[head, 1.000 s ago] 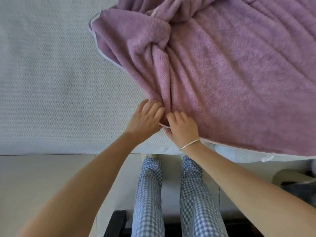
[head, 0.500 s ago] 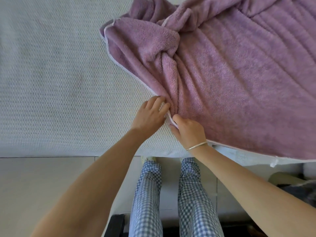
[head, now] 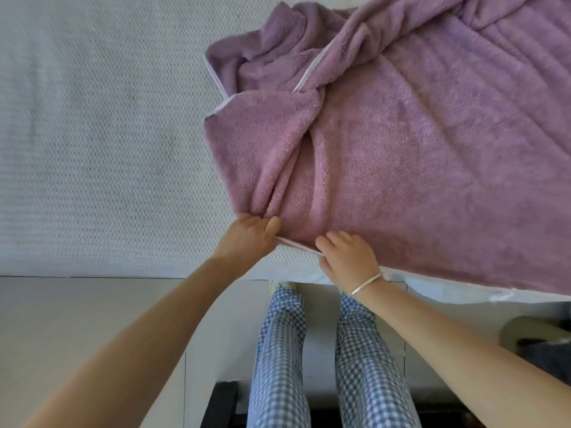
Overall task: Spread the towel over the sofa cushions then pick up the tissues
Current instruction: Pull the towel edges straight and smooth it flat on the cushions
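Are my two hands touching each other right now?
Apart. The head view shows a bare stretch of hem on the towel between the left hand and the right hand, each pinching that edge.

Bare sofa cushion [head: 92, 149] lies open left of the bunched towel [head: 401, 180], whose twisted folds fill the right.

The towel [head: 401, 165] lies bunched on the cushion's [head: 108, 134] right part, both hands at its near edge.
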Tool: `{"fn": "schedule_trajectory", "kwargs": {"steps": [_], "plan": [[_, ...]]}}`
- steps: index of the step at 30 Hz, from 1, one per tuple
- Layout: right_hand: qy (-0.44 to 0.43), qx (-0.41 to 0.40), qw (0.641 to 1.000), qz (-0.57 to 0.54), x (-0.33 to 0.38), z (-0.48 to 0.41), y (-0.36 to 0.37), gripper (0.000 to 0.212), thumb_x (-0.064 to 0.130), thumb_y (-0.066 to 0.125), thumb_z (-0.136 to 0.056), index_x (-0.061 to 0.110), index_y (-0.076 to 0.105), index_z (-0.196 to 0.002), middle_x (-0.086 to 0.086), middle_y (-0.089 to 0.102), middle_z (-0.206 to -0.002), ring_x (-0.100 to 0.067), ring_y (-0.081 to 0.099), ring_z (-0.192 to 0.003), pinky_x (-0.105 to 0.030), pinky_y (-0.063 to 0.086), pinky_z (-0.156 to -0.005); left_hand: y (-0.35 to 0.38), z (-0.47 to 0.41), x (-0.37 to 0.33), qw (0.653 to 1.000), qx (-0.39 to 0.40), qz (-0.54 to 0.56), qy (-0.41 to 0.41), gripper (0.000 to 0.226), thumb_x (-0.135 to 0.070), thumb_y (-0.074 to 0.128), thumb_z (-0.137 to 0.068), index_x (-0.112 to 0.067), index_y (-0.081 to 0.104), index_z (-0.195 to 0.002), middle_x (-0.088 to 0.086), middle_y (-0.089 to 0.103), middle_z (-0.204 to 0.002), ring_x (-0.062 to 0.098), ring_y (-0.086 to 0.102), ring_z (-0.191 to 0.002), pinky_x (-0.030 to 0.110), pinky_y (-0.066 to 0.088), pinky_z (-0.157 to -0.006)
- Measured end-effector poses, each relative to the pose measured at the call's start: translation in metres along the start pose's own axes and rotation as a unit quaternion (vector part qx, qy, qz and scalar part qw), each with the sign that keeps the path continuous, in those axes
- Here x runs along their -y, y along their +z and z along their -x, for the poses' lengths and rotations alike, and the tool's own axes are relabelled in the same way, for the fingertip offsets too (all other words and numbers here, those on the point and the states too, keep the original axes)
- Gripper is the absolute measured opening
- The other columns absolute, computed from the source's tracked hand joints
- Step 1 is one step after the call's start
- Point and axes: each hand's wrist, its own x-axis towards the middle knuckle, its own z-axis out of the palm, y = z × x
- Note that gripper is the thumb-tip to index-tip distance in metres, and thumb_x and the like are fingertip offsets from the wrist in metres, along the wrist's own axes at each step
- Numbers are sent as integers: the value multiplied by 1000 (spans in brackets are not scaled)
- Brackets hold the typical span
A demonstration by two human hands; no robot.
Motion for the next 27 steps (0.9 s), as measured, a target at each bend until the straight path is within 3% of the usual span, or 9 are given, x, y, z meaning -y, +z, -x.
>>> {"fn": "schedule_trajectory", "kwargs": {"steps": [3, 6, 11, 13, 15, 18, 20, 23, 27], "plan": [[11, 9, 1000, 24, 15, -12, 6, 33, 22, 88, -37, 13, 63, -56, -2, 61, -53, -21, 61, -49, -20, 46, -40, 3, 6, 14, 999, 1, -36, -11, 42, -33, 86, -45, -12, 67, -75, 3, 66, -70, 21, 65, -63, 26, 55, -61], [25, -7, 999, 28, 33, -29, 8, 34, 25, 88, -37, 15, 62, -57, 0, 61, -53, -19, 61, -49, -20, 46, -40, 2, 14, 26, 997, -17, -60, -52, 44, -27, 80, -49, -12, 67, -88, 5, 68, -89, 25, 67, -81, 33, 54, -77], [22, -50, 998, 13, 52, -52, 4, 30, 16, 88, -42, 14, 63, -57, 2, 59, -42, -16, 57, -35, -15, 38, -31, -8, 13, 49, 985, -96, -63, -130, 17, -2, 75, -64, -5, 64, -76, 11, 70, -84, 27, 69, -83, 50, 50, -88], [19, -45, 999, -4, 52, -56, 0, 31, 18, 89, -43, 12, 63, -58, 1, 58, -38, -18, 56, -31, -15, 36, -28, -15, 12, 49, 986, -114, -63, -102, 10, 4, 62, -70, -6, 59, -69, 8, 66, -67, 25, 68, -69, 47, 51, -87], [11, -18, 1000, -6, 53, -58, -6, 28, 19, 87, -52, 9, 64, -66, -3, 62, -42, -20, 59, -34, -17, 40, -30, -20, 14, 46, 989, -109, -64, -74, 18, 2, 46, -74, -8, 58, -65, 5, 60, -58, 24, 63, -58, 39, 54, -80], [17, 113, 993, -13, 53, -61, -10, 20, 15, 58, -85, 6, 59, -103, -14, 72, -76, -30, 69, -69, -32, 51, -55, -24, 29, 47, 992, -90, -43, -74, 22, 0, 43, -72, -9, 61, -63, 4, 59, -57, 23, 60, -54, 28, 53, -61], [-15, 86, 996, 11, 56, -57, -12, 24, 12, 68, -76, 7, 64, -99, -11, 71, -66, -26, 69, -60, -28, 51, -49, -25, 39, 49, 991, -95, -44, -81, 24, 1, 40, -69, -7, 62, -64, 6, 59, -59, 23, 59, -54, 27, 48, -53], [-56, 21, 998, 37, 62, -53, -15, 35, 12, 89, -37, 12, 71, -68, 0, 59, -36, -15, 56, -29, -14, 39, -29, -33, 50, 54, 990, -108, -76, -57, 24, 1, 41, -70, -8, 62, -64, 6, 60, -63, 23, 59, -56, 27, 47, -52], [-104, -2, 994, 44, 64, -43, -18, 40, 10, 88, -29, 10, 72, -66, 0, 56, -33, -15, 55, -29, -12, 37, -30, -39, 78, 59, 987, -144, -72, -30, 23, 2, 42, -72, -9, 61, -64, 6, 59, -64, 23, 56, -59, 30, 49, -60]]}}
